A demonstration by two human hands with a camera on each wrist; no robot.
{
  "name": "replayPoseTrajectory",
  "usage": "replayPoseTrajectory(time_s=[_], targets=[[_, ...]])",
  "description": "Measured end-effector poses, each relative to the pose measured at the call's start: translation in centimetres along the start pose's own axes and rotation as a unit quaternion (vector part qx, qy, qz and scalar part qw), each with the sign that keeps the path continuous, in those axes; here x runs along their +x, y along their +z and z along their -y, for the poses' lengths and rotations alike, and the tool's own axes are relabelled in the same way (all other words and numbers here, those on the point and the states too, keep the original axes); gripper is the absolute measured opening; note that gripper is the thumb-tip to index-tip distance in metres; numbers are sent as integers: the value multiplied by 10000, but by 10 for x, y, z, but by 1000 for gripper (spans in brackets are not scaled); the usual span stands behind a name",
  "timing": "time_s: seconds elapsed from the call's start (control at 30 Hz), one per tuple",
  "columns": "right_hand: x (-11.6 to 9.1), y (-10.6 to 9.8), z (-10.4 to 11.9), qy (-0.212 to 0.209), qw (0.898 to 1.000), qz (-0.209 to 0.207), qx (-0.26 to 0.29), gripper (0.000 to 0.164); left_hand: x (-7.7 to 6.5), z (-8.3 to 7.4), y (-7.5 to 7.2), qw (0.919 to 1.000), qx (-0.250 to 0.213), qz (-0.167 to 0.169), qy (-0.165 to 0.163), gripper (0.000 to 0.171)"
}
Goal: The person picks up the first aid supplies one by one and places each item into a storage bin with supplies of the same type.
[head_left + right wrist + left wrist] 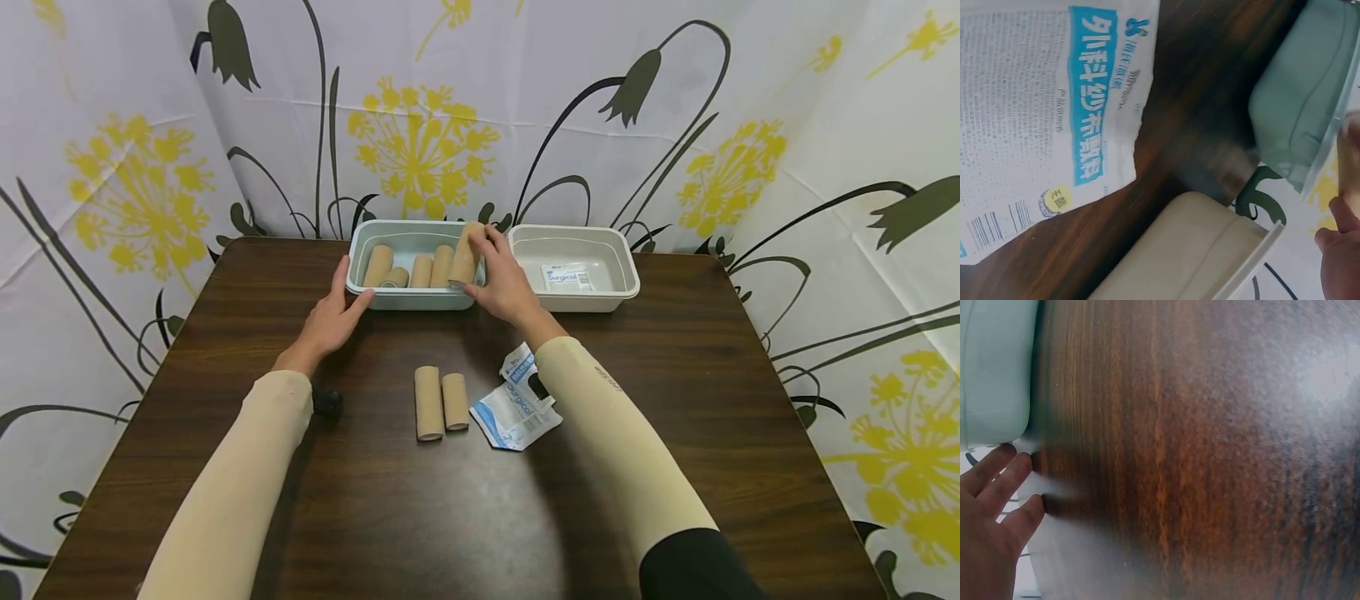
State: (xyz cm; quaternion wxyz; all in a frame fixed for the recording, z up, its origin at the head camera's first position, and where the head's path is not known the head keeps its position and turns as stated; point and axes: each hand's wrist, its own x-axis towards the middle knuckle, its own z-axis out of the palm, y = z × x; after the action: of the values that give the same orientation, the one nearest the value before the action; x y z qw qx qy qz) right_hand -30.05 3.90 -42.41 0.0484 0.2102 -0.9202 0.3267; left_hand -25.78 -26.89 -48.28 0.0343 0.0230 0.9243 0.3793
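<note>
My right hand (507, 282) pinches a brown cardboard tube (465, 254) between thumb and fingers, tilted upright at the right end of a pale green tray (416, 301). Several more cardboard tubes, among them a tall one (379, 265), stand or lean inside that tray. At its left end is my left hand (327, 323), fingers extended along the side and thumb by the front rim. In the left wrist view the left fingers (1004, 487) spread beside the tray's corner. The right wrist view catches the held tube (1349, 162) only at its right edge.
Two cardboard tubes, a longer (429, 404) and a shorter (455, 402), lie side by side on the dark wooden table (360, 508). Beside them lies a white-and-blue surgical gauze packet (513, 410), partly under my right forearm. A beige tray (581, 303) holding a small packet (567, 277) adjoins the green one.
</note>
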Motion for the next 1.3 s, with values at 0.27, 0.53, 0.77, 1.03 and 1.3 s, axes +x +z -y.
replayPoseTrajectory(time_s=[0.27,0.53,0.77,1.03,1.3], targets=[[-10,6,-1,-15,9993,234,-302,60,3,0,0,10000,-24,-8,5,82],[-28,6,-6,-275,9991,255,-193,52,4,0,1,10000,-8,-2,40,83],[-50,4,-8,-772,9968,180,37,50,3,0,1,10000,26,-10,18,83],[-75,6,-1,-1246,9912,431,148,50,1,1,1,10000,2,53,-30,82],[-93,18,9,-1749,9737,1445,183,61,0,1,1,10000,-16,33,-32,81]])
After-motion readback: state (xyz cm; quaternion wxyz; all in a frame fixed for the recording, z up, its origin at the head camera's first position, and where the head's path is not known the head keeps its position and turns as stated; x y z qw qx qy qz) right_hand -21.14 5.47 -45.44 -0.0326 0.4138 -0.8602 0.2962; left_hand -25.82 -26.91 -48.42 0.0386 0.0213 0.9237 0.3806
